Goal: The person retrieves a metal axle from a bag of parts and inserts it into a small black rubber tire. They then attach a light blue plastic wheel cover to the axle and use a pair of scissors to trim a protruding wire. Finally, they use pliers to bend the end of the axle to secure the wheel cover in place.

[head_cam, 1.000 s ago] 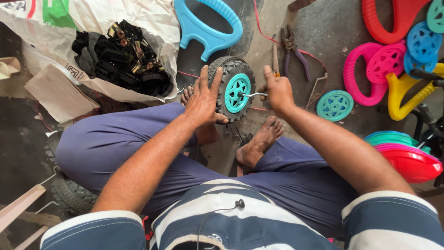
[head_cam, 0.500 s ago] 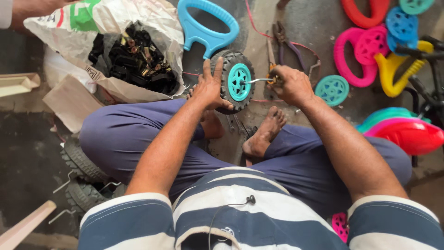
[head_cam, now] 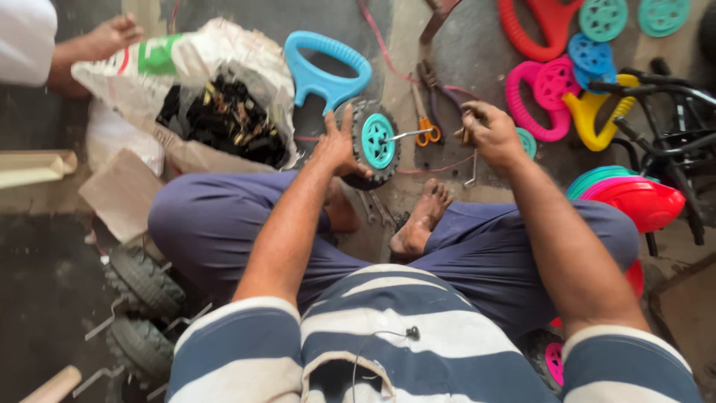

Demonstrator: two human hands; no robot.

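A small black rubber-tyred wheel with a teal plastic hub (head_cam: 374, 143) stands upright on the grey concrete floor (head_cam: 462, 67), just beyond the bare feet of a seated person in blue trousers and a striped shirt. A thin metal axle rod (head_cam: 406, 135) sticks out of the hub toward the right. The left hand (head_cam: 335, 145) presses flat against the wheel's left side, fingers spread over the tyre. The right hand (head_cam: 488, 133), a little apart to the right of the rod's tip, is curled around a small dark item too hidden to identify.

Beside the wheel on the far side lies a light blue plastic handle loop (head_cam: 322, 69); to its right, orange-handled pliers (head_cam: 426, 128) rest on the floor. Farther left, an open white woven sack (head_cam: 186, 67) spills black plastic parts (head_cam: 224, 119), and another person's hand (head_cam: 112, 33) grips its far edge. To the right lie pink, red and yellow plastic toy parts and teal wheel discs (head_cam: 597, 19). Two more black tyres (head_cam: 145, 280) sit near the person's left knee.
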